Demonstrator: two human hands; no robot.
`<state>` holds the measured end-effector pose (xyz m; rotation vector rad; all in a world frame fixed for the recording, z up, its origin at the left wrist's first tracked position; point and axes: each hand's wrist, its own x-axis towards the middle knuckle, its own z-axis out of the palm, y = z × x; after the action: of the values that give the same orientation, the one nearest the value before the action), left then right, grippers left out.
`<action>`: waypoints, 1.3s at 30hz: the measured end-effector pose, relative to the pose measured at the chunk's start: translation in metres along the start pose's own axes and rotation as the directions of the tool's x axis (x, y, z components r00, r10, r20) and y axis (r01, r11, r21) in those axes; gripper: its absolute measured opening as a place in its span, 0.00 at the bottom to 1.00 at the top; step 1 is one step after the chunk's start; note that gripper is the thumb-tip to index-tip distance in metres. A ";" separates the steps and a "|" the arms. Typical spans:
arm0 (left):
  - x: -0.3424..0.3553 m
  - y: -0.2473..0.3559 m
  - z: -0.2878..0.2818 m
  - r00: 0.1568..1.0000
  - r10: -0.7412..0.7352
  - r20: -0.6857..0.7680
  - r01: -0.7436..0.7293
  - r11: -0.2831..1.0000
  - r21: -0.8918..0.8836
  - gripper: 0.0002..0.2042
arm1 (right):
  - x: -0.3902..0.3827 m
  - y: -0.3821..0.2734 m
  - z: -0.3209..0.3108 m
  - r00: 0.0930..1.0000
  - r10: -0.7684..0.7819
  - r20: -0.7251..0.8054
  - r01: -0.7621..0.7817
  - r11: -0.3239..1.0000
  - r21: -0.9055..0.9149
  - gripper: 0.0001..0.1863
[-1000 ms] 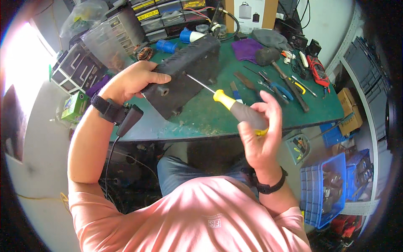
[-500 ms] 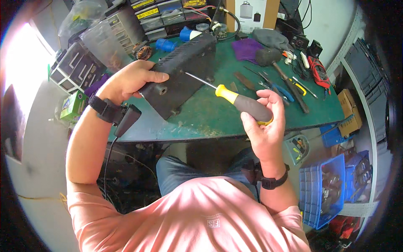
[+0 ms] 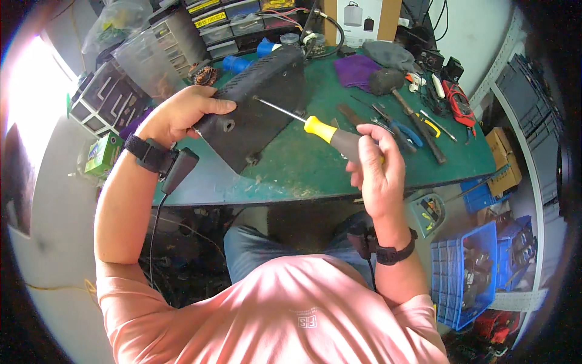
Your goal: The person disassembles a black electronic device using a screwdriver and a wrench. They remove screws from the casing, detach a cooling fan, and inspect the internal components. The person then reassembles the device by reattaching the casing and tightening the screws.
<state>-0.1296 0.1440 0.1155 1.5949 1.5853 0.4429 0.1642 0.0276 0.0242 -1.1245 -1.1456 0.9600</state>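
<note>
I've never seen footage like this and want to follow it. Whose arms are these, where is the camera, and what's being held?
There is no robot here: these are a person's own bare hands. The view comes from a fisheye camera worn on the person's head, looking down, so straight edges bend toward the rim.

The left hand grips a black vented casing, tilted above a green workbench. The right hand holds a yellow-and-grey screwdriver, its tip at the casing's face; whether it sits in a screw is too small to tell.

Farther right on the bench lie a purple cloth, a mallet, blue-handled pliers and a red multimeter.
</note>
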 end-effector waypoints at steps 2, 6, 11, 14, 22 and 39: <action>-0.002 0.006 0.003 1.000 0.007 -0.010 -0.007 1.000 0.010 0.17 | 0.003 0.015 0.002 0.976 -0.217 -0.028 0.213 0.972 -0.096 0.22; 0.002 0.003 0.002 1.000 0.011 -0.009 -0.011 1.000 -0.005 0.16 | 0.002 0.015 0.005 0.963 -0.261 -0.067 0.258 0.965 -0.055 0.21; -0.001 0.005 0.004 1.000 0.010 -0.017 -0.009 0.998 0.058 0.19 | 0.002 0.021 0.003 0.968 -0.243 -0.057 0.244 0.970 0.008 0.28; -0.004 0.008 0.005 1.000 0.008 -0.025 -0.006 0.995 0.098 0.21 | 0.002 0.019 0.011 0.936 -0.328 -0.127 0.334 0.942 0.030 0.26; -0.006 0.012 0.007 1.000 -0.014 -0.023 0.017 0.992 0.124 0.20 | -0.001 0.020 0.010 0.878 -0.476 -0.061 0.464 0.875 -0.139 0.30; -0.001 -0.001 0.008 0.998 0.060 0.029 -0.056 0.989 -0.137 0.18 | 0.009 0.029 0.004 0.941 -0.318 -0.113 0.309 0.947 -0.090 0.24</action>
<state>-0.1240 0.1402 0.1104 1.5398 1.4552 0.5415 0.1617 0.0426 -0.0024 -1.0054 -1.2189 0.5967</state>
